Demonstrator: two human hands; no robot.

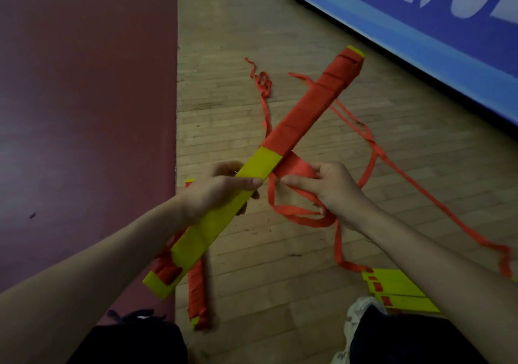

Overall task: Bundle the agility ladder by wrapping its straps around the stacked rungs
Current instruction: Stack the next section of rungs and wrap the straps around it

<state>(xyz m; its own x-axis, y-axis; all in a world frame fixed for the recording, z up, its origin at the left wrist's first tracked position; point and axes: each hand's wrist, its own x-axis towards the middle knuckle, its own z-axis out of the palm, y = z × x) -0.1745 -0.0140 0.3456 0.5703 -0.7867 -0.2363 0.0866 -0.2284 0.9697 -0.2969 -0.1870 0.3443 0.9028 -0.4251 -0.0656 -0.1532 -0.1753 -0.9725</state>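
Observation:
A long stack of yellow rungs [213,223] slants from lower left to upper right above the floor. Its far half is wound in red strap [308,111]; the near half shows bare yellow. My left hand [218,192] grips the stack around its middle, thumb lying across the top. Just right of it, my right hand [328,187] pinches the wide red strap where it leaves the wrapped part. Loose red strap [372,156] loops under that hand and trails over the floor to the right and behind the stack.
A second bundle wrapped in red [196,296] lies on the wooden floor under the near end. More yellow rungs [398,288] lie at lower right beside a pale shoe [361,316]. A dark red mat [84,111] covers the left; a blue banner [420,27] runs along the upper right.

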